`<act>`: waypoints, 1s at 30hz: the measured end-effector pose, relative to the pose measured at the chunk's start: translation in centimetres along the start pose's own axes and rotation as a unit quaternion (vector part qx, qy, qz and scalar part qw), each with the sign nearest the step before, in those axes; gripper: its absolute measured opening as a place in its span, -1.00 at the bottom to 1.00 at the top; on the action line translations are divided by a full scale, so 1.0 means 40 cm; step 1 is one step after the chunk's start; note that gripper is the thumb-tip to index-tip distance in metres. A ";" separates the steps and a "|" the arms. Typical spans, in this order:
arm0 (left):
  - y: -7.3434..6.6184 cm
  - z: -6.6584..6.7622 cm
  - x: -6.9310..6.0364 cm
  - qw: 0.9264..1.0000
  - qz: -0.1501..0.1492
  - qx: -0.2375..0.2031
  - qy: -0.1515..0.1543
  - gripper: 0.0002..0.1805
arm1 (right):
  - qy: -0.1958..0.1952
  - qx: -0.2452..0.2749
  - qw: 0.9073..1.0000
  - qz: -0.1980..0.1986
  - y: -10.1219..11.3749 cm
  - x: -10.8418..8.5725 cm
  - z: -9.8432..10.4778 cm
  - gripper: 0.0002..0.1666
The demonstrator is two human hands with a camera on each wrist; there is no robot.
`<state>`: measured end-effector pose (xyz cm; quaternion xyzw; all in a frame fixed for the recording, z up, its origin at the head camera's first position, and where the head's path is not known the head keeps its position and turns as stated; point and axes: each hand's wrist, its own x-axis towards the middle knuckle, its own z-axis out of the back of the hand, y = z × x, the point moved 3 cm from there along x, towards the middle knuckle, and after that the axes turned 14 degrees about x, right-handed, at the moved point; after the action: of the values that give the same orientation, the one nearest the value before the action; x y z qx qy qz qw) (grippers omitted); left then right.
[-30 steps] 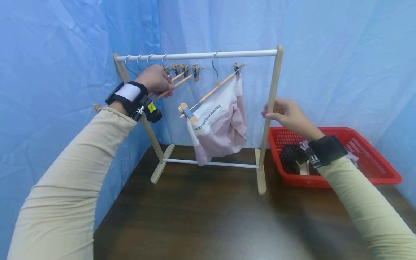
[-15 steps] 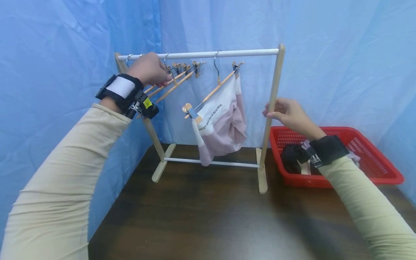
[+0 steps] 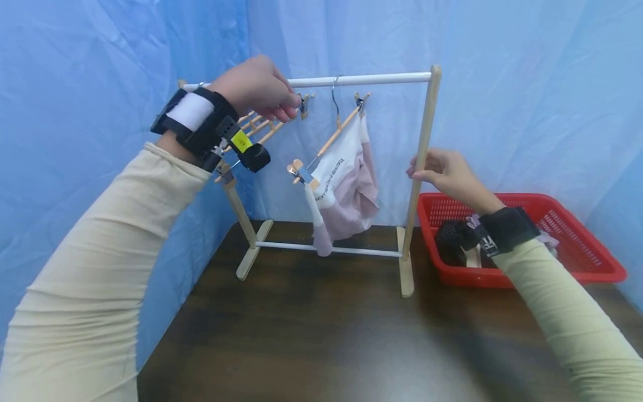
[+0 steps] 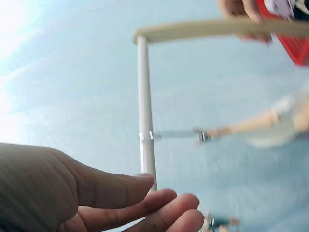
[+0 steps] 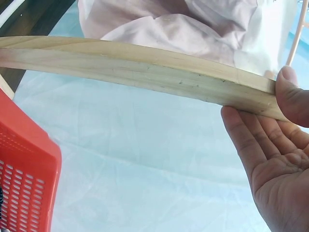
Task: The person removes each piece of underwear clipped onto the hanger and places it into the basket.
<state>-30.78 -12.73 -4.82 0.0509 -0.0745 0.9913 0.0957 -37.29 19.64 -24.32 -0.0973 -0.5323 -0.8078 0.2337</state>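
Note:
In the head view, my left hand is in front of the white top rail of a small wooden clothes rack, its fingers loosely bent. The left wrist view shows nothing between its thumb and fingers. To its right hangs a clip hanger bearing pink panties with a white lettered waistband. One clip is at the near end, the other at the far end. My right hand holds the rack's right wooden post, thumb on one side and fingers on the other, as the right wrist view shows.
Several other clip hangers hang at the rack's left, partly hidden by my left hand. A red basket with dark and light garments stands right of the rack. Blue cloth hangs behind the dark wooden table.
My left hand has moved off the left hangers, up and to the right along the rail. The panties' hanger has swung slightly. My right hand stays on the post.

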 end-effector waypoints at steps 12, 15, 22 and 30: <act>-0.096 -0.055 0.037 0.996 0.065 -0.041 0.049 -0.80 | 0.003 0.009 1.000 -0.016 -0.004 0.003 -0.004 -0.59; -0.110 -0.069 0.045 0.996 0.062 -0.029 0.061 -0.75 | 0.002 0.007 1.000 -0.018 -0.005 0.003 -0.004 -0.59; -0.131 -0.090 0.079 0.996 0.057 -0.015 0.067 -0.73 | 0.001 0.001 1.000 -0.014 -0.003 0.003 -0.003 -0.58; -0.148 -0.110 0.127 0.996 0.049 0.023 0.071 -0.69 | -0.002 0.005 1.000 -0.016 -0.002 0.004 -0.007 -0.64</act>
<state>-34.95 -5.37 -7.74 -0.0213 -0.0467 0.9974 0.0509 -37.43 19.36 -24.43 -0.0892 -0.5383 -0.8085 0.2205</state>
